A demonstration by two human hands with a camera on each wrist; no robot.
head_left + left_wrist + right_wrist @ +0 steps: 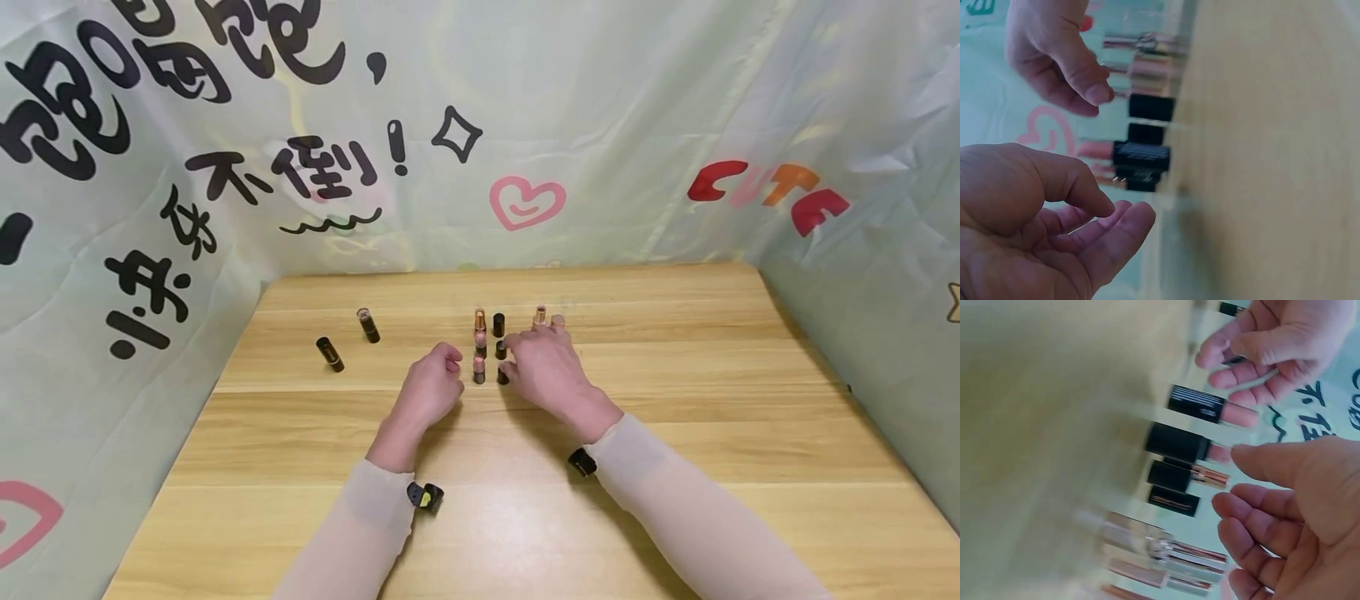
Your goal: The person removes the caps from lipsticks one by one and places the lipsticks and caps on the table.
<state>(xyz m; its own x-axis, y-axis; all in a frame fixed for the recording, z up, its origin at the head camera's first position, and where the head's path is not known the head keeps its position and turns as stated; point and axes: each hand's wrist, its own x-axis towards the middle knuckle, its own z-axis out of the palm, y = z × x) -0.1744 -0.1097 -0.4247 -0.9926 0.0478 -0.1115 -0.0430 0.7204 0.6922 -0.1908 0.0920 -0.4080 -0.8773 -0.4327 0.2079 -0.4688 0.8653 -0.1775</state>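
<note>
My left hand (431, 385) hovers left of a column of lipsticks, its fingers loosely bent around nothing. That column holds two pink lipsticks, one nearer (478, 372) and one behind it, plus a gold-topped lipstick (480, 319) farthest back. Beside them stand black caps (498, 325) in a second column. Over these caps reaches my right hand (543, 367), partly covering the nearer ones. In the right wrist view its fingers are relaxed and apart, with the thumb tip close by the pink end of a black lipstick (1179, 442). Neither hand holds anything.
Two black tubes, a nearer one (330, 354) and a farther one (367, 325), stand off to the left. Rose-gold tubes (540, 315) stand behind my right hand. A printed cloth (600, 125) walls the wooden table (495, 533) at the back and sides.
</note>
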